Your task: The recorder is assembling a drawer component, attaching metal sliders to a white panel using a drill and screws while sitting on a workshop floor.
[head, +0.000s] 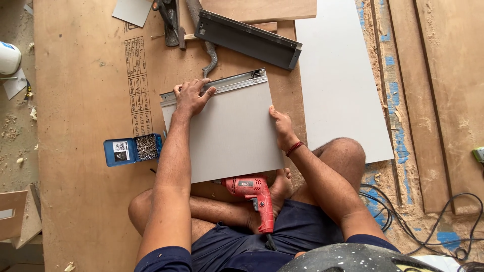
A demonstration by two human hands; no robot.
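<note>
Two spread hands, left hand [191,97] and right hand [281,126], press a grey panel [227,133]; possibly screws in the blue box [132,149].

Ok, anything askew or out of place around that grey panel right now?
Nothing is damaged. The grey panel lies slightly rotated on the plywood sheet, with the left hand on its metal rail and the right hand at its edge. The red drill lies by the feet; sawdust litters the floor.
</note>
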